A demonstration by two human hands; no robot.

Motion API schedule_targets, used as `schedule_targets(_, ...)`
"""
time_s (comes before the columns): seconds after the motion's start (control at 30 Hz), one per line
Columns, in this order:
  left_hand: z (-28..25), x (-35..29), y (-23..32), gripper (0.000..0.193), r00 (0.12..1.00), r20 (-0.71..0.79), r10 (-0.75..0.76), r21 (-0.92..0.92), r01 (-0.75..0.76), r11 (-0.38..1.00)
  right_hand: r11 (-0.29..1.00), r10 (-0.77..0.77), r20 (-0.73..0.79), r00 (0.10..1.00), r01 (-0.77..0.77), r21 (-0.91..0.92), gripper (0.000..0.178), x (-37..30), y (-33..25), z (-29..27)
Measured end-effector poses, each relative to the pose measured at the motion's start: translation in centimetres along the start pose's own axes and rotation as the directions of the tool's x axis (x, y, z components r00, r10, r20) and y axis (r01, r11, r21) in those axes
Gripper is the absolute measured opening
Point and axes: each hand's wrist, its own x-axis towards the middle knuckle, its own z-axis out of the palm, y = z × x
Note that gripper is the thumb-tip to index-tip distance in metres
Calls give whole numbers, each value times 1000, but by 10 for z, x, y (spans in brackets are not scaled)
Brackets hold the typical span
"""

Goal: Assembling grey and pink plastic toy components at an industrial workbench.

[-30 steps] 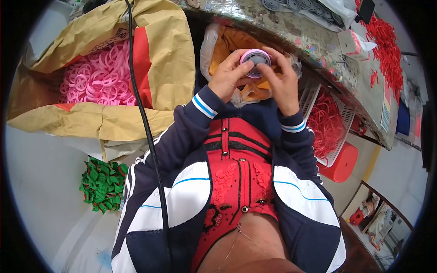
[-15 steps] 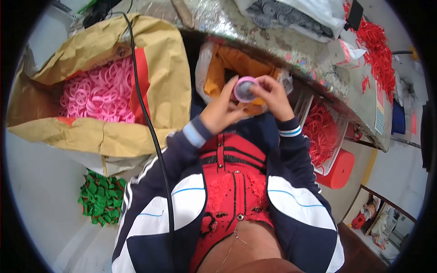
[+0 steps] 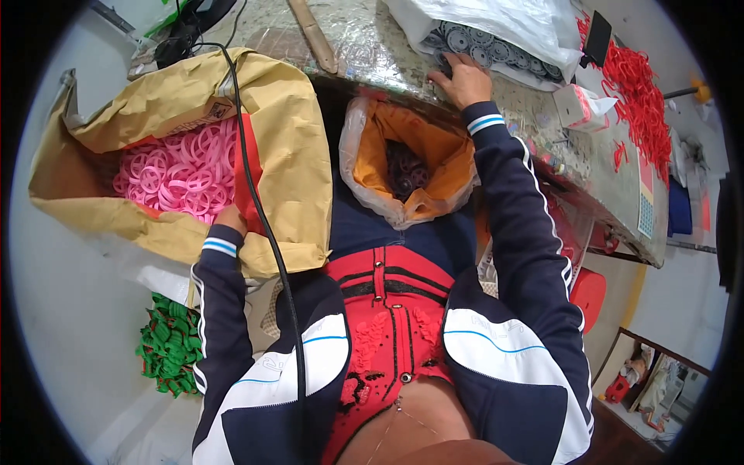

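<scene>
My left hand (image 3: 232, 218) reaches over the near rim of a brown paper sack (image 3: 288, 186), at the edge of a heap of pink plastic rings (image 3: 182, 174). Its fingers are hidden among the rings and the paper. On the worktable, my right hand (image 3: 468, 82) is at the near edge of grey ribbed discs (image 3: 480, 48) in a clear plastic bag (image 3: 515, 19). Its thumb and fingertips curl toward each other there; what they hold is hard to make out. Before my lap stands an orange-lined bag (image 3: 439, 167) with dark round pieces (image 3: 404, 172) inside.
A black cable (image 3: 260, 209) hangs across the sack and my left side. On the table (image 3: 372, 70) lie a wooden stick (image 3: 313, 35), a tissue box (image 3: 577, 108) and red strips (image 3: 637, 101). Green pieces (image 3: 169, 345) are heaped at lower left; a red stool (image 3: 589, 298) is at right.
My hands have parted from the pink ring with its grey disc, which no longer shows in them. The left went to the pink rings, the right up to the grey discs.
</scene>
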Motion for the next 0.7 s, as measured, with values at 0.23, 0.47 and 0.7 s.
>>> schedule_targets(0.23,9,1,-31,38,982,186,-13,-26,18,999,985,57,-175,983,-27,168,21,-14,-3,2)
schedule_targets(0.47,-62,-27,43,41,754,-644,-129,-206,-8,978,717,420,-229,878,-166,676,21,-64,11,-17)
schedule_targets(0.7,-48,-71,36,21,790,-479,-384,-661,-37,749,356,541,-7,841,-221,908,20,-100,11,-28)
